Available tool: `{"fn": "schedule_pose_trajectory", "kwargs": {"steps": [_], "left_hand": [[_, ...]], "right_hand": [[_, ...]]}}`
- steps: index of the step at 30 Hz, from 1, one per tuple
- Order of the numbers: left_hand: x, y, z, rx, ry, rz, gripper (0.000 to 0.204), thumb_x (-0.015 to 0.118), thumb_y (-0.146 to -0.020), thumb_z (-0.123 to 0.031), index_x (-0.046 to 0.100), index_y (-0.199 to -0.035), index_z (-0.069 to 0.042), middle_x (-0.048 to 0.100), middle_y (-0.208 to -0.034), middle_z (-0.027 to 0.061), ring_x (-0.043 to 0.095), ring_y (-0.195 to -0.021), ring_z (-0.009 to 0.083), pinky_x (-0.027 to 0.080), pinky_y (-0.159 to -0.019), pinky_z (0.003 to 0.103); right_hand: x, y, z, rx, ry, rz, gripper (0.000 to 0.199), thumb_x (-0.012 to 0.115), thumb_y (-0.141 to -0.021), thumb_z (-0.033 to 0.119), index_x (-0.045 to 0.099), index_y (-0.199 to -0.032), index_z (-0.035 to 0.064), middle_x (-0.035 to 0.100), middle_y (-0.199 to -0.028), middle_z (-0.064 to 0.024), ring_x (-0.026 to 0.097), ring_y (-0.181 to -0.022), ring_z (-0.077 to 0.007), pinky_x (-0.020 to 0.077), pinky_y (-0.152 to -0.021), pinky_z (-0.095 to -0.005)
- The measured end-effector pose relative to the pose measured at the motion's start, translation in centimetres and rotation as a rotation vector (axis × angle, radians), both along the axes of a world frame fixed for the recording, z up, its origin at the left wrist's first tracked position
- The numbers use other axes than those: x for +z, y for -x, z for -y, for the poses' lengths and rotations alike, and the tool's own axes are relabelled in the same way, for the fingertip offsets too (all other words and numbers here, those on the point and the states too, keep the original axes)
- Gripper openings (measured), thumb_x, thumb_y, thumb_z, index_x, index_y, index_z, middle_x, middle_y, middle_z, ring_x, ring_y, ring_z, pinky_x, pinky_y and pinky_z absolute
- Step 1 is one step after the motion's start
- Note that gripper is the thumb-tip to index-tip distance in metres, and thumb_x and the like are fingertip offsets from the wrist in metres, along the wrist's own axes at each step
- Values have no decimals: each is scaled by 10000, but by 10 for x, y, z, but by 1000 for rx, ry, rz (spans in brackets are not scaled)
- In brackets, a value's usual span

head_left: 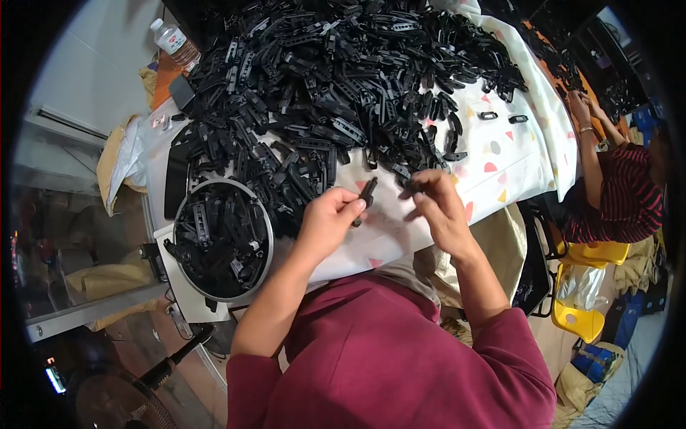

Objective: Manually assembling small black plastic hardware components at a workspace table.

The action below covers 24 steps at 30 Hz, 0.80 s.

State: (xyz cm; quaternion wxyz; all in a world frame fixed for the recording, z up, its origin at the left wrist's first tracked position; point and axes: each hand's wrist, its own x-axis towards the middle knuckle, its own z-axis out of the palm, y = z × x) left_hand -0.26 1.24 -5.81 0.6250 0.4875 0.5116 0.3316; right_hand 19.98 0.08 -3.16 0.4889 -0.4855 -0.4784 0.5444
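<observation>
Between the thumb and fingers of my left hand (330,220) is a slim black plastic part (369,190), tilted upward over the white patterned cloth (493,150). To its right, my right hand (444,209) has bent fingers at the near edge of a large pile of black plastic parts (307,71). Motion blurs those fingertips, and a dark patch shows beside them; whether they grip a part is unclear. Left of my left forearm stands a round grey-rimmed container (267,250) filled with similar black parts.
A plastic bottle (175,43) stands at the far left table corner. Two loose black parts, one of them a small ring-like part (518,119), lie right of the pile. A person in a striped top (614,189) works at the right, near yellow stools (579,322). A fan (121,400) is at lower left.
</observation>
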Motion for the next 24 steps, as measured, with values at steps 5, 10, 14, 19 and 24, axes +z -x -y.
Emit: {"fn": "schedule_pose_trajectory", "kwargs": {"steps": [5,10,14,19,24], "left_hand": [[37,11,1,-71,213,252,241,585,-868,-152,610,-1057,-5,636,-861,26,585,-731,75,486,-618,219],[47,14,6,-171,-272,-110,277,629,-829,-155,606,-1040,23,633,-866,76,602,-698,136,492,-605,254],[52,15,15,-254,-654,-399,348,705,-744,-161,589,-1023,12,610,-826,112,601,-699,192,474,-617,288],[31,23,25,-274,-746,-453,324,714,-715,-157,595,-979,-11,630,-835,132,625,-757,256,489,-646,321],[17,25,25,-124,-416,-475,386,662,-721,-82,506,-1069,-20,600,-941,182,616,-812,308,492,-705,352]], "right_hand": [[29,14,5,327,-510,500,293,616,-744,-79,600,-1024,5,589,-871,-119,605,-741,-209,501,-600,-281],[18,19,8,204,-621,524,259,676,-694,-31,610,-942,6,626,-809,-124,624,-704,-267,514,-594,-315],[14,26,15,143,-669,549,302,698,-661,-17,599,-945,11,624,-832,-122,621,-715,-270,508,-604,-326],[6,30,19,195,-532,673,447,703,-665,76,542,-1081,57,555,-832,-98,573,-763,-286,477,-625,-364],[-1,21,8,206,-465,930,446,693,-698,122,533,-1109,61,568,-889,-109,568,-809,-302,478,-648,-357]]}}
